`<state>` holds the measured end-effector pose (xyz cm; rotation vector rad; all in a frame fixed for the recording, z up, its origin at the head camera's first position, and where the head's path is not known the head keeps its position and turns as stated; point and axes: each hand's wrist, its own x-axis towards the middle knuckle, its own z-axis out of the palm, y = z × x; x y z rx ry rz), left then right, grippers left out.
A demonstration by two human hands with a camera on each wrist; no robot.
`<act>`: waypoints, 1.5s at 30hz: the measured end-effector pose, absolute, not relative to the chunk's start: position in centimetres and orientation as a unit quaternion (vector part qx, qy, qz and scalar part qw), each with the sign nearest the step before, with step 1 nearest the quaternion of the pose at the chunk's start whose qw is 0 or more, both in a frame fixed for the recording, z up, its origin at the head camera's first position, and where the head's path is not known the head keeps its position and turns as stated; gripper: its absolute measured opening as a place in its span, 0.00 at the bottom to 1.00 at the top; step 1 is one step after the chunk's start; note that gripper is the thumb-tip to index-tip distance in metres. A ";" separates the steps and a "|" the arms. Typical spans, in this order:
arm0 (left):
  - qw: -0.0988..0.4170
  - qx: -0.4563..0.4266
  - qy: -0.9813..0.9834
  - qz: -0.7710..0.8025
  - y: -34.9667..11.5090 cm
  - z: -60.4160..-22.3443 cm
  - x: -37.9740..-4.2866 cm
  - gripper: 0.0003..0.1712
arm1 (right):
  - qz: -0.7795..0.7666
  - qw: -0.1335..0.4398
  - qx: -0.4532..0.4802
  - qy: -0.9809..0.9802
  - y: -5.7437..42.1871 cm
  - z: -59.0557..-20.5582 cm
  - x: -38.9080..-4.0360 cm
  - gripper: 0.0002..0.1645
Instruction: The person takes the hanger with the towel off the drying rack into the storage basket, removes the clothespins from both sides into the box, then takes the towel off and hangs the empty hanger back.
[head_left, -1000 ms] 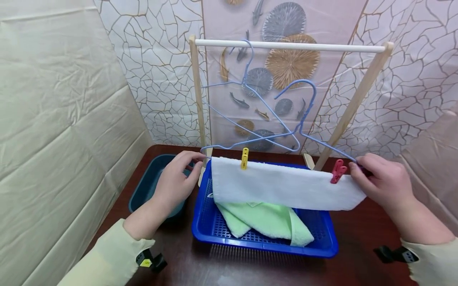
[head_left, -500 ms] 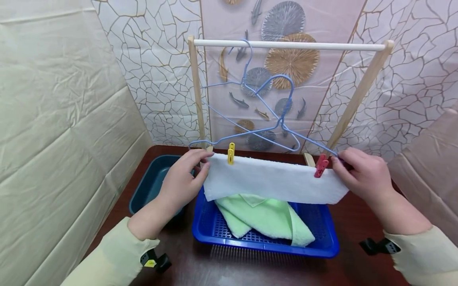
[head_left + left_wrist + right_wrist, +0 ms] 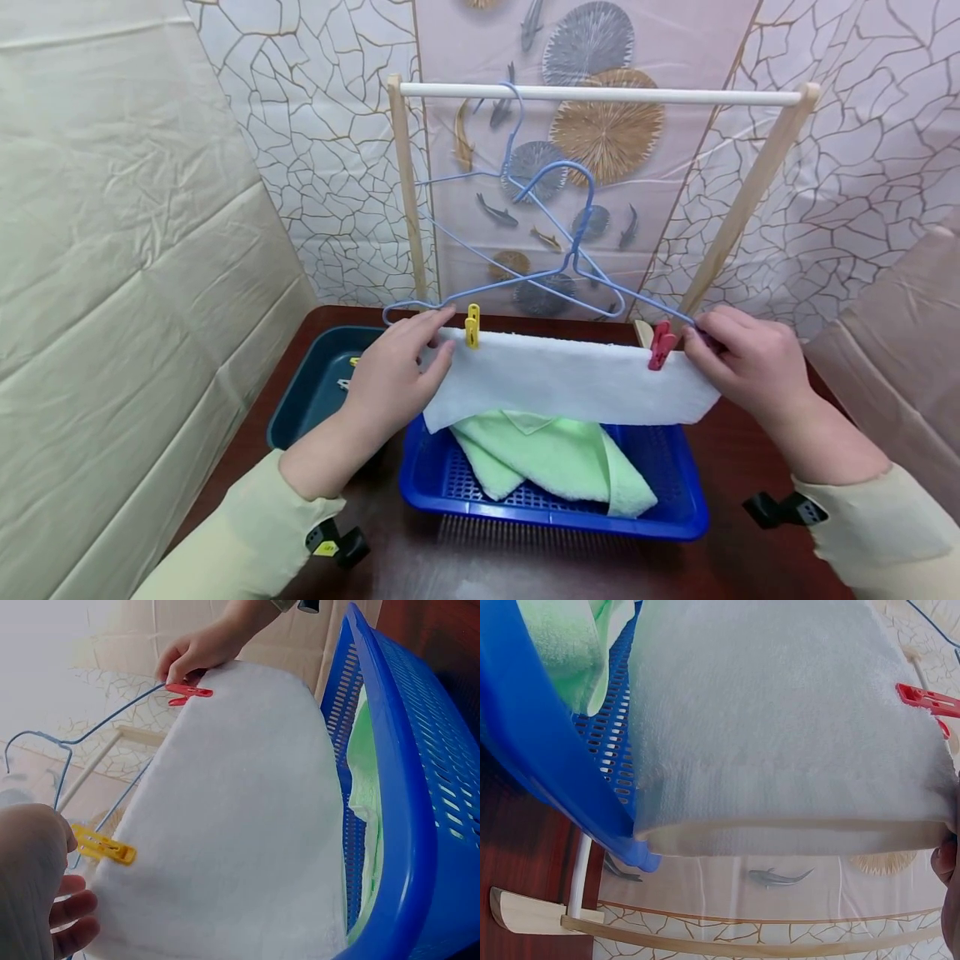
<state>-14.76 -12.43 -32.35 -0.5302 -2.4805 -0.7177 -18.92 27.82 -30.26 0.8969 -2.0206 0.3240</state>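
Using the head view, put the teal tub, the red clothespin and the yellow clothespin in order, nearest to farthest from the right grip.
1. Red clothespin: just beside the right grip, near the right end of the white cloth.
2. Yellow clothespin: near the cloth's left end.
3. Teal tub: farthest left.

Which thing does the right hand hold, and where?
The right hand grips the lower blue hanger near its right end, beside the red clip.

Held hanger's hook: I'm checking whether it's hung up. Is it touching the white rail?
Apart: the head view shows the hook well below the white rail, with patterned backdrop visible between them.
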 end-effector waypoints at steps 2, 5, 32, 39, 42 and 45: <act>0.249 -0.191 -0.914 -0.259 -12.3 -32.3 -14.8 0.27 | 0.129 0.438 0.363 -0.812 27.8 -30.2 -19.0 0.24; 0.242 -0.187 -0.916 -0.261 -12.0 -32.2 -14.8 0.28 | 0.122 0.441 0.363 -0.812 27.8 -30.3 -19.1 0.24; 0.172 -0.171 -0.916 -0.318 -11.0 -31.8 -14.9 0.25 | 0.128 0.451 0.369 -0.803 27.2 -30.7 -19.1 0.25; 0.168 -0.161 -0.919 -0.317 -11.0 -31.8 -14.8 0.23 | 0.130 0.449 0.365 -0.805 27.1 -30.7 -19.0 0.25; 0.169 -0.159 -0.919 -0.318 -11.0 -31.7 -14.8 0.22 | 0.128 0.447 0.365 -0.807 27.2 -30.6 -19.0 0.25; 0.170 -0.160 -0.916 -0.326 -11.0 -31.7 -14.8 0.20 | 0.124 0.443 0.363 -0.811 27.2 -30.6 -18.9 0.25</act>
